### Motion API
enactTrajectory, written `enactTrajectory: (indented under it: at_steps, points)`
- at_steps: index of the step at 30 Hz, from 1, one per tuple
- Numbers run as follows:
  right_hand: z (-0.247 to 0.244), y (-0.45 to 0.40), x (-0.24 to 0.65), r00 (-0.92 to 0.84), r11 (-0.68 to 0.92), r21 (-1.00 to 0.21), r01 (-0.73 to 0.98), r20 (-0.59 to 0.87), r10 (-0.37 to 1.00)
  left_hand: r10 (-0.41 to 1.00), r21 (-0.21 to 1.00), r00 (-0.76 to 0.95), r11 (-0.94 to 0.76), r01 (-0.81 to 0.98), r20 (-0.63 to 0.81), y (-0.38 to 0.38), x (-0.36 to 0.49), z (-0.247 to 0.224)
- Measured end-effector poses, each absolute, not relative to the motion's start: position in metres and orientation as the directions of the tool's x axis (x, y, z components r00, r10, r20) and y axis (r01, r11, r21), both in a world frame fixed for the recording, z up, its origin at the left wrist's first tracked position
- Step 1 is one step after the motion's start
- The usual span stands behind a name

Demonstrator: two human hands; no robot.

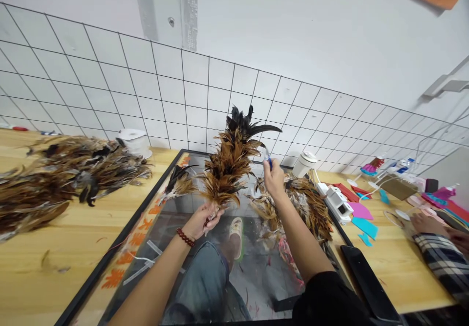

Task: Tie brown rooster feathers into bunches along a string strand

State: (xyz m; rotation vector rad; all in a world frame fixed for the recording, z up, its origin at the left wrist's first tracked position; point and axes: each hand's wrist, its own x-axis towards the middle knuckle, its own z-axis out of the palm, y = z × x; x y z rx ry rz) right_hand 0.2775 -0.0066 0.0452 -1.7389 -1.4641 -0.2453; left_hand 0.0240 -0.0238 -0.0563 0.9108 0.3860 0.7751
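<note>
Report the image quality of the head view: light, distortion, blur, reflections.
Head view: bright, even indoor light; strong wide-angle bending of the wire grid; the feather bundle in the left hand is sharp; the right hand is slightly soft; the glass tabletop shows faint reflections.

We sit in a small craft workshop: a wooden workbench (54,248) runs along a white wall behind a wire grid panel (154,91). Heaps of brown feathers (62,174) lie at ten o'clock, coloured paper cutouts (362,218) and cables at three o'clock, where a co-worker's plaid sleeve (439,262) rests.
</note>
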Motion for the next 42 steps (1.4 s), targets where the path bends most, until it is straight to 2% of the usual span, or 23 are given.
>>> enactTrajectory:
  at_steps: [2,4,6,8,10,11,13,15,17,18,19,21,23,25,27,28,30,32,34,36,39,40,42]
  points:
    - [0.030,-0.017,0.265,0.146,0.109,-0.369,0.923,0.598,0.788,0.754,0.828,0.657,0.374,-0.419,-0.008,-0.023,0.025,-0.055]
    - [0.011,-0.028,0.251,0.019,0.210,-0.295,0.932,0.619,0.785,0.758,0.830,0.651,0.390,-0.400,-0.043,-0.022,0.025,-0.055]
    - [-0.008,-0.039,0.237,-0.098,0.317,-0.201,0.927,0.685,0.722,0.757,0.821,0.650,0.412,-0.394,-0.067,-0.021,0.024,-0.056]
    - [-0.022,-0.048,0.224,-0.295,0.448,-0.028,0.894,0.716,0.632,0.773,0.816,0.628,0.417,-0.401,-0.087,-0.021,0.024,-0.057]
    - [-0.028,-0.052,0.213,-0.512,0.562,0.154,0.812,0.651,0.561,0.812,0.831,0.574,0.387,-0.400,-0.102,-0.022,0.026,-0.057]
    - [-0.027,-0.051,0.210,-0.571,0.585,0.207,0.784,0.608,0.551,0.836,0.847,0.539,0.357,-0.393,-0.102,-0.023,0.027,-0.056]
    - [-0.013,-0.045,0.210,-0.501,0.497,0.189,0.847,0.598,0.625,0.880,0.888,0.468,0.277,-0.368,-0.081,-0.024,0.030,-0.055]
    - [0.012,-0.033,0.221,-0.192,0.246,0.016,0.969,0.674,0.713,0.907,0.926,0.419,0.197,-0.322,-0.047,-0.024,0.032,-0.054]
    - [0.041,-0.023,0.238,0.136,0.009,-0.196,0.981,0.710,0.691,0.926,0.957,0.377,0.117,-0.266,-0.008,-0.023,0.033,-0.056]
    - [0.053,-0.020,0.245,0.219,-0.041,-0.257,0.965,0.715,0.664,0.937,0.971,0.348,0.064,-0.230,0.021,-0.022,0.033,-0.057]
    - [0.062,-0.019,0.250,0.248,-0.052,-0.283,0.958,0.720,0.648,0.949,0.983,0.309,-0.002,-0.185,0.060,-0.020,0.033,-0.059]
    - [0.070,-0.023,0.249,0.180,-0.002,-0.238,0.971,0.732,0.657,0.964,0.987,0.215,-0.150,-0.054,0.158,-0.019,0.032,-0.062]
    - [0.066,-0.031,0.237,-0.005,0.112,-0.100,0.989,0.724,0.690,0.960,0.955,0.130,-0.264,0.133,0.247,-0.018,0.030,-0.062]
    - [0.056,-0.036,0.221,-0.258,0.273,0.081,0.958,0.653,0.712,0.945,0.881,0.086,-0.325,0.345,0.315,-0.020,0.028,-0.062]
    - [0.052,-0.034,0.214,-0.375,0.343,0.168,0.924,0.564,0.735,0.926,0.779,0.077,-0.353,0.519,0.369,-0.022,0.026,-0.060]
    - [0.055,-0.029,0.217,-0.328,0.299,0.144,0.943,0.549,0.769,0.918,0.731,0.076,-0.358,0.581,0.390,-0.023,0.025,-0.060]
    - [0.068,-0.015,0.234,-0.044,0.068,-0.020,0.997,0.576,0.816,0.907,0.665,0.058,-0.347,0.662,0.416,-0.024,0.024,-0.060]
    - [0.085,-0.001,0.255,0.249,-0.146,-0.215,0.966,0.601,0.760,0.903,0.620,0.036,-0.322,0.716,0.427,-0.024,0.023,-0.060]
    - [0.095,0.003,0.267,0.359,-0.206,-0.308,0.929,0.617,0.700,0.902,0.586,0.027,-0.301,0.752,0.430,-0.024,0.023,-0.060]
    - [0.090,-0.006,0.258,0.296,-0.159,-0.270,0.950,0.603,0.741,0.901,0.566,0.025,-0.293,0.771,0.433,-0.024,0.024,-0.059]
    - [0.060,-0.033,0.214,-0.071,0.101,-0.040,0.994,0.467,0.882,0.902,0.543,0.029,-0.284,0.790,0.430,-0.026,0.025,-0.057]
    - [0.050,-0.041,0.198,-0.217,0.224,0.029,0.974,0.405,0.888,0.906,0.534,0.029,-0.275,0.800,0.423,-0.026,0.025,-0.056]
    - [0.037,-0.048,0.176,-0.344,0.334,0.088,0.939,0.326,0.881,0.911,0.520,0.015,-0.248,0.817,0.412,-0.027,0.025,-0.054]
